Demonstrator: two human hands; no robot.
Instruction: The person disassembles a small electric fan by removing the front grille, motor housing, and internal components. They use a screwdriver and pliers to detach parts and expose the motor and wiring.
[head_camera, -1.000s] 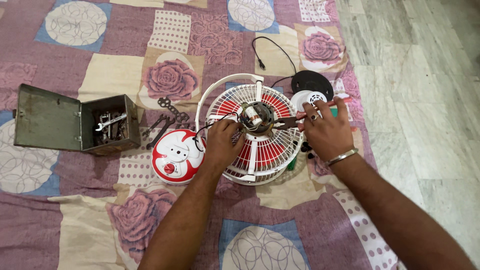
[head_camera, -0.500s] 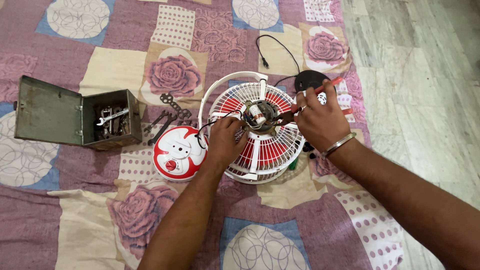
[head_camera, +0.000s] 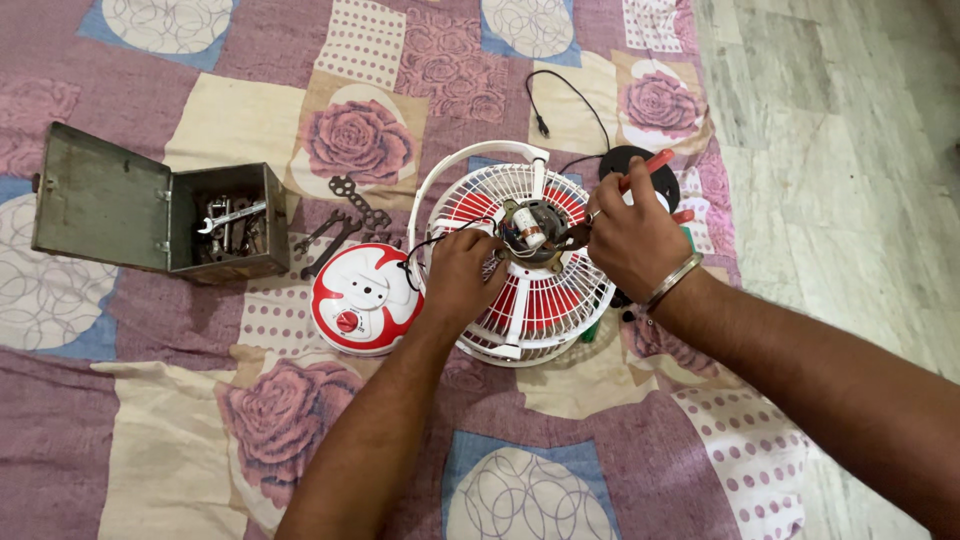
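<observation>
Seen from above, lying flat on a patchwork quilt (head_camera: 200, 440): a small table fan (head_camera: 515, 265), white grille with red blades behind, the motor (head_camera: 530, 230) bare at its centre.

Left hand (head_camera: 458, 280) laid on the near-left part of the fan grille, fingers curled loosely and pressing down on the wires of the guard; nothing clearly gripped inside them, so cannot tell whether something small was held.

Right hand (head_camera: 632, 240) at the right edge of the fan, fingers closed firmly around a red-handled tool (head_camera: 648, 165), its handle sticking up and away from the fan, its dark tip reaching the motor. Metal bracelet (head_camera: 672, 283) worn on that wrist.

Touching the fan on its left: a round red-and-white cover (head_camera: 362, 298). Farther left of the fan: an open green metal box (head_camera: 150, 215) with wrenches inside, and some loose spanners (head_camera: 340, 225) between box and fan. Behind the fan: a black cable (head_camera: 575, 95) and a round black part (head_camera: 625, 165), partly hidden by the right hand.
</observation>
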